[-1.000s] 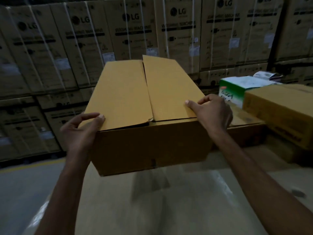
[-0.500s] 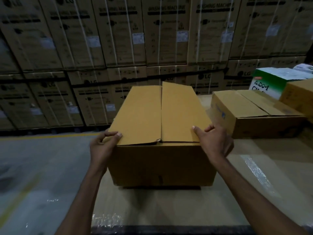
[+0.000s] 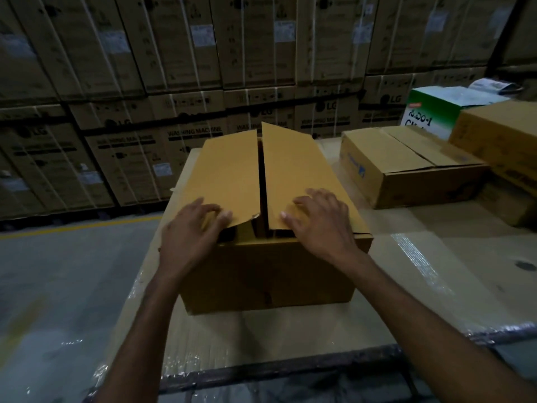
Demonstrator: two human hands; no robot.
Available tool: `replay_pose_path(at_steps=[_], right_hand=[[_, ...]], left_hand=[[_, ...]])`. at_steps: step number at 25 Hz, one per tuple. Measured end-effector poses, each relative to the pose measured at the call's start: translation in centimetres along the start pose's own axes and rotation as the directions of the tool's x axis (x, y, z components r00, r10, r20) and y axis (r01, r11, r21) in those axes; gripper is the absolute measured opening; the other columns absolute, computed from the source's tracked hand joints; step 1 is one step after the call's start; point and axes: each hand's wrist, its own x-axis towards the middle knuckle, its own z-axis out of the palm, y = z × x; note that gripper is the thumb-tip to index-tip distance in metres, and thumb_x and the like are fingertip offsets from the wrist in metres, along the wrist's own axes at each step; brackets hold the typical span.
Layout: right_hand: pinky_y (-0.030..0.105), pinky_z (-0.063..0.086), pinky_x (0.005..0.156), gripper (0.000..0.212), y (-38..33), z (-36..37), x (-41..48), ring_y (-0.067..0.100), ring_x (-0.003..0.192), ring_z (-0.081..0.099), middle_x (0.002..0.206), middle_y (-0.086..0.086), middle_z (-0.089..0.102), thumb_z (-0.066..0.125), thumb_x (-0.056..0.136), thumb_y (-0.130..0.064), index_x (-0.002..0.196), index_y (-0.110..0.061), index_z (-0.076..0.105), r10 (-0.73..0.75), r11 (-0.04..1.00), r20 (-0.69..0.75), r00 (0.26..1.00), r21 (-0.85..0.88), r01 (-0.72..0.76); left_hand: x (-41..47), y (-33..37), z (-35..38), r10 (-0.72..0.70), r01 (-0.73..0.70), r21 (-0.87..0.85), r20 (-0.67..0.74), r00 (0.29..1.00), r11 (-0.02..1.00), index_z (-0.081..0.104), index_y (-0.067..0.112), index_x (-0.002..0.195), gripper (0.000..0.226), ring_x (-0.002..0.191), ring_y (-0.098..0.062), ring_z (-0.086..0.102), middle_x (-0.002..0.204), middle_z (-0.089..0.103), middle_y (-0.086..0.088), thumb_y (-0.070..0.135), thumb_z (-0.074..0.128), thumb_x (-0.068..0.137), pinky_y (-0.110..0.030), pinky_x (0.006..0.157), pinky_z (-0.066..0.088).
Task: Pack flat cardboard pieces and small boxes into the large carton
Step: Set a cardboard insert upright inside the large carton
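Atop the wrapped pallet (image 3: 290, 338) stands the large carton (image 3: 261, 274), flaps parted; right hand (image 3: 319, 225) lies flat, fingers spread, on the right flap (image 3: 296, 170); left hand (image 3: 191, 231), fingers bent, touches the left flap (image 3: 229, 175), grip unclear

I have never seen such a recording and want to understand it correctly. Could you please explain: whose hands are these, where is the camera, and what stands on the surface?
There is no machine here: a person works with two bare hands. The picture comes from a camera worn on the person's head, looking forward and down, so both arms enter from below. A large brown carton stands on a surface wrapped in plastic film. Its two top flaps are folded down, with a dark gap between them. The left hand rests on the left flap, the right hand lies on the right flap; neither carries anything loose. To the right stand a closed brown box and a green and white box. Behind them, washing machine cartons are stacked.
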Motion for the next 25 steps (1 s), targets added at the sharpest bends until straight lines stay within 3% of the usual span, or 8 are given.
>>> replay_pose_path(at_steps=[4,9,12,16,19,21,23,25], right_hand=[[0.046,0.028,0.121,0.063,-2.1,-0.2,0.3,0.017,0.147,0.031,0.161,-0.004,0.038,0.052,0.097,-0.059,0.152,-0.032,0.04,-0.275,0.961,0.15,0.95,0.028,0.274],[0.035,0.051,0.099,0.046,-1.1,-1.1,0.0,0.018,0.123,0.058,0.136,-0.001,0.063,0.065,0.092,-0.02,0.138,-0.021,0.057,-0.297,0.955,-0.136,0.945,-0.035,0.295],[0.031,0.052,0.084,0.042,0.4,-2.6,0.1,0.019,0.112,0.062,0.125,-0.002,0.068,0.066,0.09,-0.015,0.131,-0.019,0.061,-0.222,0.975,-0.24,0.945,-0.047,0.217],[0.025,0.044,0.076,0.04,2.7,-4.0,-0.3,0.02,0.105,0.065,0.119,0.0,0.07,0.068,0.093,-0.015,0.132,-0.018,0.062,-0.1,0.995,-0.332,0.938,-0.014,0.101],[0.023,0.04,0.07,0.032,4.0,-5.3,-0.4,0.021,0.094,0.068,0.112,0.003,0.073,0.06,0.103,-0.019,0.134,-0.015,0.061,-0.017,0.995,-0.453,0.891,0.076,0.058],[0.027,0.043,0.066,0.032,5.0,-6.4,-0.2,0.022,0.091,0.068,0.108,0.004,0.071,0.054,0.106,-0.024,0.138,-0.017,0.056,0.061,0.987,-0.49,0.869,0.158,0.019],[0.035,0.052,0.068,0.039,6.3,-7.2,-0.1,0.024,0.092,0.068,0.109,0.006,0.069,0.054,0.105,-0.025,0.142,-0.017,0.047,0.178,0.969,-0.5,0.847,0.238,-0.063],[0.033,0.053,0.076,0.053,8.0,-7.8,-0.3,0.025,0.101,0.066,0.119,0.008,0.067,0.059,0.102,-0.025,0.149,-0.018,0.036,0.352,0.917,-0.49,0.798,0.351,-0.189]], left_hand=[[-0.5,4.6,1.7,0.316,-0.316,0.021,-0.026,0.948,0.949,0.066,0.028,0.126,0.04,0.122,-0.011,0.058,0.14,0.061,0.003,0.053,0.052,0.098,-0.041,0.098,0.052],[0.3,9.0,3.3,0.463,-0.436,0.216,-0.09,0.882,0.873,0.069,0.025,0.123,0.026,0.134,-0.016,0.052,0.132,0.067,0.006,0.032,0.058,0.1,-0.05,0.113,0.034],[1.0,12.9,4.6,0.436,-0.428,0.092,-0.105,0.894,0.899,0.066,0.022,0.125,0.026,0.13,-0.016,0.056,0.128,0.068,0.003,0.027,0.053,0.103,-0.045,0.115,0.036],[1.6,17.5,5.7,0.223,-0.296,-0.38,-0.223,0.949,0.876,0.054,0.025,0.142,0.041,0.134,-0.003,0.047,0.155,0.044,0.005,0.033,0.057,0.102,-0.023,0.105,0.045],[1.7,20.8,6.8,0.167,-0.135,-0.676,-0.018,0.986,0.724,0.046,0.028,0.149,0.052,0.114,0.015,0.052,0.135,0.051,0.023,0.049,0.05,0.102,-0.006,0.091,0.045],[1.8,22.3,8.8,0.274,-0.132,-0.716,0.086,0.958,0.685,0.059,0.027,0.136,0.045,0.1,0.015,0.059,0.118,0.063,0.022,0.052,0.039,0.105,-0.015,0.084,0.051],[2.1,22.9,11.3,0.348,-0.186,-0.625,0.148,0.926,0.759,0.064,0.024,0.125,0.045,0.094,0.004,0.064,0.107,0.071,0.008,0.05,0.032,0.108,-0.032,0.082,0.056],[2.6,23.0,13.7,0.39,-0.239,-0.485,0.238,0.889,0.841,0.056,0.025,0.141,0.042,0.113,-0.013,0.064,0.128,0.068,-0.001,0.042,0.035,0.109,-0.035,0.093,0.053]])
